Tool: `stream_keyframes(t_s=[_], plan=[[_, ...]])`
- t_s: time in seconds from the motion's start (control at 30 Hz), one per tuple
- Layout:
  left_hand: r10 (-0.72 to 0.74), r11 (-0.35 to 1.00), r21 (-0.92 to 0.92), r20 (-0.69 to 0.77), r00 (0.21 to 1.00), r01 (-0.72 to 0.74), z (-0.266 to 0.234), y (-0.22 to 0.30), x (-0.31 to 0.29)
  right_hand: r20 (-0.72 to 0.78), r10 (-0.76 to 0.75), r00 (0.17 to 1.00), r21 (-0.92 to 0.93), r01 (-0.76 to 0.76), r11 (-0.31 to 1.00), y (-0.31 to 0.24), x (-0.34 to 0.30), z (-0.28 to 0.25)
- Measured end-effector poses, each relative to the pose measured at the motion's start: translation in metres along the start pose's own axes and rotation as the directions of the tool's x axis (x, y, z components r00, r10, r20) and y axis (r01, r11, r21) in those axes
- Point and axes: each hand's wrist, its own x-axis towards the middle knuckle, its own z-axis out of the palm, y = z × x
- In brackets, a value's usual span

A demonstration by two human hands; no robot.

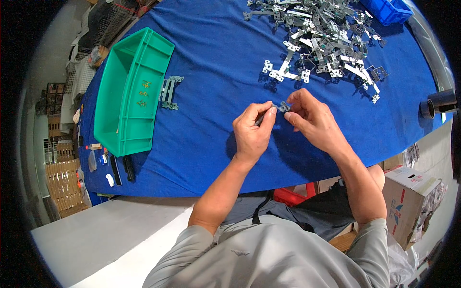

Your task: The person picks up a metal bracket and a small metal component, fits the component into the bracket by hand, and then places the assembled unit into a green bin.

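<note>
Over the middle of a blue cloth, both hands meet at a small metal bracket (284, 107). My left hand (253, 129) is closed, its thumb and forefinger pinching the bracket's left side; the rest of the piece is hidden in the fingers. My right hand (312, 117) curls its thumb and fingers around the right end of the same bracket. Beyond the hands lies a heap of similar shiny metal brackets (331, 41). A few of them lie loose at the heap's near edge, one being a long bracket (287, 62).
A green plastic bin (137, 122) stands at the left, with a few brackets (169, 92) beside it. A blue bin (391, 12) sits at the far right. Dark tubes (439, 103) lie at the right edge. A cardboard box (408, 192) stands below, right of the table.
</note>
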Motion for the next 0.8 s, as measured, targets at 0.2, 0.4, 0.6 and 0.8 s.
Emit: stream_keyframes(t_s=[0.2,0.4,0.6,0.8], plan=[[0.096,0.993,0.073,0.014,0.995,-0.097,0.002,0.002,0.002,0.038,-0.223,0.974,-0.286,0.225,0.932,0.001,0.002,-0.003],[-0.027,1.0,-0.012,0.065,0.998,0.027,-0.004,0.012,0.006,-0.053,-0.573,0.818,-0.393,0.51,0.765,-0.004,0.008,-0.009],[-0.351,0.902,-0.166,0.258,0.9,0.399,-0.03,0.011,0.017,0.158,-0.472,0.867,-0.398,0.493,0.774,-0.005,0.003,-0.007],[-0.116,0.51,-0.709,0.504,0.856,0.487,-0.035,0.007,0.025,-0.125,-0.318,0.94,-0.205,0.289,0.935,-0.006,0.002,-0.007]])
